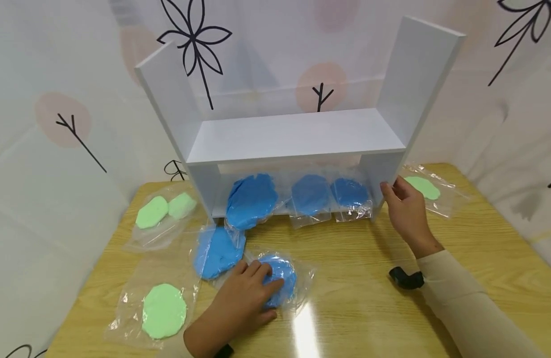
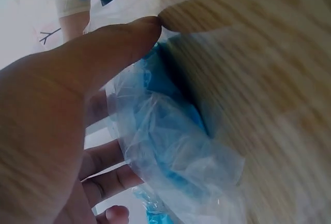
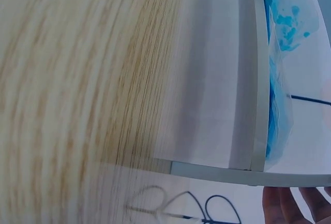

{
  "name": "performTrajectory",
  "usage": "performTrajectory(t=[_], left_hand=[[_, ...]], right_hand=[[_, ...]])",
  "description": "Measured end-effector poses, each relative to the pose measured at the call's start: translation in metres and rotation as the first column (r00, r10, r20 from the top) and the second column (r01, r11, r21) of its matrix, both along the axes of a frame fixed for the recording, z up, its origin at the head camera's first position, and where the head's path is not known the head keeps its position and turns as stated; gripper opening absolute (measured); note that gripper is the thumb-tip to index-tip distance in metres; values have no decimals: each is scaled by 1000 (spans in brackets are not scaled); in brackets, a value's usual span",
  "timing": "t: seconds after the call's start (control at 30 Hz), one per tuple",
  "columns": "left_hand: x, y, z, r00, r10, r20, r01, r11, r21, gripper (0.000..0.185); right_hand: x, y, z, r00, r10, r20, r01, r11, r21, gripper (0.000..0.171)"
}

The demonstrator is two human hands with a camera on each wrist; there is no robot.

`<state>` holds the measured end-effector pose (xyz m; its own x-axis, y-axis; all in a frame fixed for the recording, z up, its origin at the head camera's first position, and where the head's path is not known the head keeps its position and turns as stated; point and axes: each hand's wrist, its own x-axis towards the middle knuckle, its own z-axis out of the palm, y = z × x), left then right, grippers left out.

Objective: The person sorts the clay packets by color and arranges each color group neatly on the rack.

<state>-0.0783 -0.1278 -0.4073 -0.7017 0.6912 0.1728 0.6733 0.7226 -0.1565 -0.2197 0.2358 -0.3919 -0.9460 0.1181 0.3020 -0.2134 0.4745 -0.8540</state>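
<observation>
- My left hand (image 1: 244, 298) lies on the blue bag (image 1: 281, 278), fingers pinching its plastic, on the table (image 1: 355, 258).
- My right hand (image 1: 407, 211), fingers relaxed, touches the shelf (image 1: 378, 179), well apart from it.

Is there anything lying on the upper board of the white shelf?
No, the upper board of the white shelf is bare in the head view; the blue bags sit under it, on the lower level.
</observation>
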Motion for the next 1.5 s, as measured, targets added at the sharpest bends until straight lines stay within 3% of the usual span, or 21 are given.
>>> performTrajectory(t=[0.13,0.4,0.63,0.83,1.1,1.5], left_hand=[[0,-1,1,999,-13,32,13,1000,-9,46],[1,1,9,999,25,25,-23,998,-53,67],[4,4,12,998,54,12,-53,997,-53,55],[2,4,7,996,-10,-84,4,998,-63,42],[3,7,5,981,-159,-111,159,987,-9,30],[7,7,5,963,-268,20,266,960,83,33]], right_hand=[[-1,0,1,1000,-4,-13,5,1000,9,49],[-2,4,1,999,-38,-24,40,998,57,48],[-2,2,2,998,-34,-47,37,998,52,48],[-2,0,2,998,-53,-35,55,997,50,47],[-2,0,1,998,-45,-34,47,997,54,47],[0,-2,-1,998,-56,-24,57,997,51,48]])
